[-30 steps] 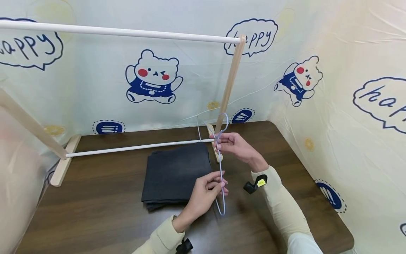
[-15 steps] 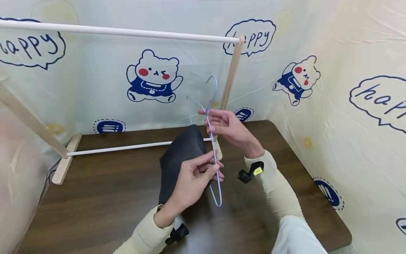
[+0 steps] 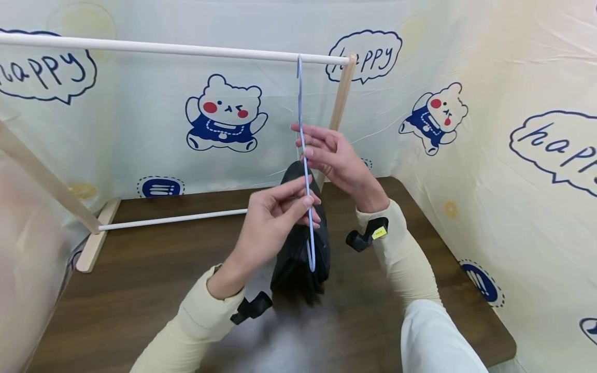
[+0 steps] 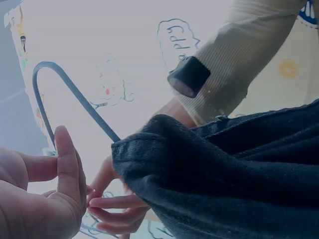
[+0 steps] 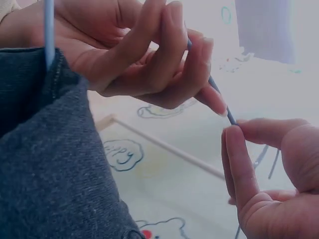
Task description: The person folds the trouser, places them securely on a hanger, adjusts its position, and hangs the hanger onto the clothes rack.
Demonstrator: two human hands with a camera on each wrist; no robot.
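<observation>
My left hand [image 3: 275, 212] pinches the side of a thin pale-purple clothes hanger [image 3: 300, 98] between thumb and fingers. Higher up the same wire, my right hand [image 3: 342, 158] pinches it close below the hook. The hook's curve overlaps the upper white rod [image 3: 210, 50]. A dark folded garment [image 3: 291, 264] of denim-like cloth hangs from the hanger, off the table, partly hidden behind the left hand. In the left wrist view, the hanger's bent end [image 4: 82, 99] sticks out past the cloth [image 4: 224, 184]. The right wrist view shows both hands along the wire, beside the garment [image 5: 50, 149].
A wooden rack frames the work, with a right post [image 3: 342, 93], a left post [image 3: 46, 178] and a lower white rod [image 3: 172, 220]. It stands on a brown table [image 3: 154, 290]. Printed sheeting [image 3: 154, 114] surrounds the table.
Both hands have lifted the hanger from near the table up to the upper rod. The garment has risen off the table and now hangs end-on beneath the hanger.
</observation>
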